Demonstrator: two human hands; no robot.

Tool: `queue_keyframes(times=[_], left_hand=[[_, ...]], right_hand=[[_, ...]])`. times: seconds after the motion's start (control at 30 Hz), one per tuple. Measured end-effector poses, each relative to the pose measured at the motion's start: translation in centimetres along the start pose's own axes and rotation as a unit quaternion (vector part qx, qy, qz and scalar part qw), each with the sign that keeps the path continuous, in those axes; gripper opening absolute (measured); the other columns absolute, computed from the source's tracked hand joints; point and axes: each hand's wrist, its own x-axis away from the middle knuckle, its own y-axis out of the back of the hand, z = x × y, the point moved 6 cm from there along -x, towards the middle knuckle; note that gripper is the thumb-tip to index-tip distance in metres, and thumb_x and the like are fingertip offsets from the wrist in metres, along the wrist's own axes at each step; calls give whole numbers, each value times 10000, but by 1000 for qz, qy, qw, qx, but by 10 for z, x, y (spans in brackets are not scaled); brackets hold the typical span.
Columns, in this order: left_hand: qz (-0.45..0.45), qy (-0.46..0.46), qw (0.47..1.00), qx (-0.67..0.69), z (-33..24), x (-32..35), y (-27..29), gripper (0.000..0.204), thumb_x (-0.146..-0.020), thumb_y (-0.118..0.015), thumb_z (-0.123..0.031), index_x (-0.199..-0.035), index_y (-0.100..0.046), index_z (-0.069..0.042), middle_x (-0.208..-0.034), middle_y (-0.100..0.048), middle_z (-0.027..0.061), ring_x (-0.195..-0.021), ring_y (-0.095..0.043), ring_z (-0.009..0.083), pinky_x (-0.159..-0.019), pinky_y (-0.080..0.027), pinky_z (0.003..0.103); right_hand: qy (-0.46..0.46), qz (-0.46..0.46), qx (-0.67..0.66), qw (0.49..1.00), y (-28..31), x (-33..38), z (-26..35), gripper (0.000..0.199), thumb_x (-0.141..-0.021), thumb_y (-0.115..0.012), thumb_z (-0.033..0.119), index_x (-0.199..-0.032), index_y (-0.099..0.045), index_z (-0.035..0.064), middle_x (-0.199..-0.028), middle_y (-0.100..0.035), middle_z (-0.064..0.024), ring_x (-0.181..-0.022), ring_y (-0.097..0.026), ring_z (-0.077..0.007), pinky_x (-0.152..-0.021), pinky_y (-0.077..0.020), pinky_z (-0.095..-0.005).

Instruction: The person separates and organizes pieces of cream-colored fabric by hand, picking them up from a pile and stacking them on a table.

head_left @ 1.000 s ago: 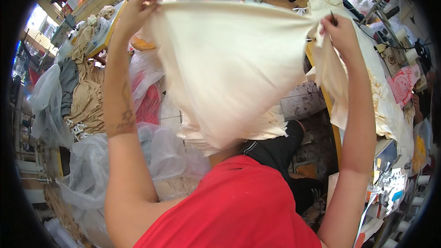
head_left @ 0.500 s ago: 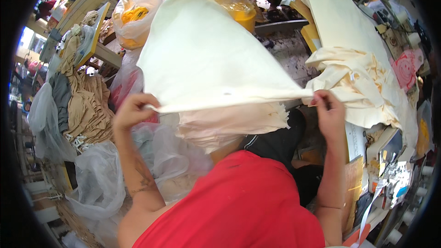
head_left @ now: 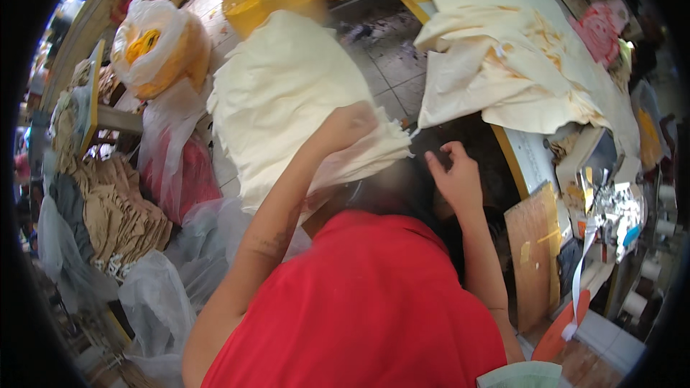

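Observation:
A pile of cream fabric pieces lies in front of me, its layered edges showing along the right end. My left hand is over the near right part of this pile; its fingers are smeared by motion and partly hidden. Just right of the pile's corner, my right hand is raised with thumb and fingers bent but apart, nothing visible between them. More cream fabric lies crumpled on the work table at the right, beyond my right hand.
Left of the pile stand a white plastic bag with yellow cloth and a clear bag of red material. Tan fabric pieces lie farther left. A sewing machine and a wooden board are at the right.
The cream cloth stretched between both hands now lies over the pile. My left hand has moved right across it; my right hand has let go and moved left. The view has shifted.

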Motion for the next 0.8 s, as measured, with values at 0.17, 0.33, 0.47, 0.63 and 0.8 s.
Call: queue_keyframes(times=[0.17,0.33,0.47,0.63,0.8], left_hand=[[219,-31,971,88,10,-52,-89,210,-936,-697,-158,-1066,-707,7,-972,-732,80,-894,-687,174,-857,-533,293],[227,79,948,211,-3,-46,-88,259,-927,-691,-50,-1163,-705,57,-1074,-745,134,-1013,-686,151,-911,-522,261],[192,62,957,210,-20,-36,-70,305,-892,-711,-22,-1192,-704,31,-938,-736,65,-879,-678,99,-791,-521,230],[196,83,962,169,-59,-27,-54,442,-840,-722,14,-1278,-668,-7,-771,-665,-21,-719,-619,38,-656,-474,194],[241,71,943,219,-43,-26,-63,524,-822,-709,39,-1336,-622,-20,-837,-702,36,-759,-640,62,-705,-498,222]], right_hand=[[-33,47,-18,998,-17,31,-49,202,-938,-630,139,-1043,-593,-30,-963,-659,-263,-906,-646,-457,-782,-500,-498],[9,17,-45,999,-12,32,-36,179,-946,-626,119,-1034,-579,-30,-991,-650,-247,-912,-631,-453,-751,-500,-490],[86,-35,6,996,-21,14,-24,186,-933,-658,152,-962,-577,-13,-901,-625,-208,-856,-631,-414,-705,-505,-475],[195,-74,130,969,-36,-3,5,173,-915,-659,169,-844,-547,58,-807,-553,-128,-768,-611,-323,-653,-516,-431],[251,-71,149,954,-49,-6,19,173,-920,-640,167,-830,-527,73,-779,-526,-96,-742,-600,-284,-624,-518,-399]])
